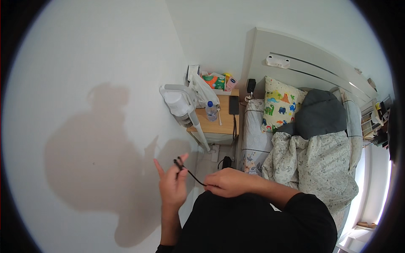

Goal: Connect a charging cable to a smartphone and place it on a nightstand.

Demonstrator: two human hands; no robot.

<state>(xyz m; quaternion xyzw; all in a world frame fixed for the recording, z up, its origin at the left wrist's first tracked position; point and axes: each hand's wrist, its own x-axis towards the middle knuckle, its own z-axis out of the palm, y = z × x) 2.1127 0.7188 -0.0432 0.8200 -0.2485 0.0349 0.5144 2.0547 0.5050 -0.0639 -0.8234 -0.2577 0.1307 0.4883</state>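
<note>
A thin black cord (195,179), possibly a cable, runs between my two hands in front of my chest. My left hand (173,188) is raised near the wall and pinches the cord's bunched part between thumb and fingers, with one finger sticking out to the left. Lower and to the right, my right hand (228,182) grips the cord's other stretch in closed fingers, close against my black shirt (253,221). Whatever part of the cord lies inside the right fist is hidden.
A white stick vacuum cleaner (177,102) leans by the wooden nightstand (205,126). On that stand are a water bottle (211,112), a spoon (219,115), a phone (233,105) and a plastic bag (202,91). The bed (256,144) is at right; the wall (79,63) at left.
</note>
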